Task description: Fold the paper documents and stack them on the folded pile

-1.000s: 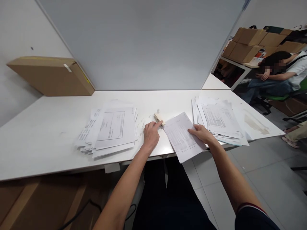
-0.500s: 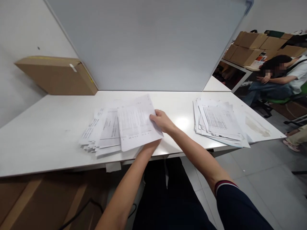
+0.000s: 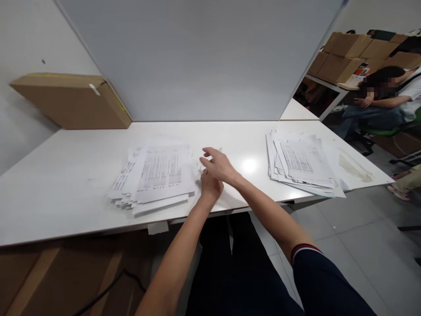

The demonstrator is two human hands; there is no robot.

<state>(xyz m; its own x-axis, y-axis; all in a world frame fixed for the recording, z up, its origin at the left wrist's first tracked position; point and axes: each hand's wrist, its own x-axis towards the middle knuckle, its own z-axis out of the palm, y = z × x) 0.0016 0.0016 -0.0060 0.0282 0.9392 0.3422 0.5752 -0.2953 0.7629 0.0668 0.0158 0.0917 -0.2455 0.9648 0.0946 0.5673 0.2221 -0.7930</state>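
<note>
My right hand [image 3: 219, 166] is over the desk just right of the left paper pile, thumb and fingers apart, with no sheet seen in it. Just below and partly behind it, my left hand [image 3: 211, 186] is bent at the wrist; its fingers are mostly hidden and blurred. Something pale shows blurred around the fingers, too unclear to name. The left pile of printed papers [image 3: 164, 171] lies beside both hands, a sheet with a printed table on top and edges fanned out to the left. Another pile of printed papers [image 3: 299, 160] lies farther right.
The white desk [image 3: 82, 175] backs onto a grey-white panel [image 3: 204, 61]. A flat cardboard box [image 3: 79, 103] leans at the back left. Cardboard boxes [image 3: 347, 57] are stacked on another table at the right, where a person [image 3: 394, 98] sits.
The printed sheet that both hands held is now on the left pile. My right hand has let go and opened; my left hand has come out from under the sheet.
</note>
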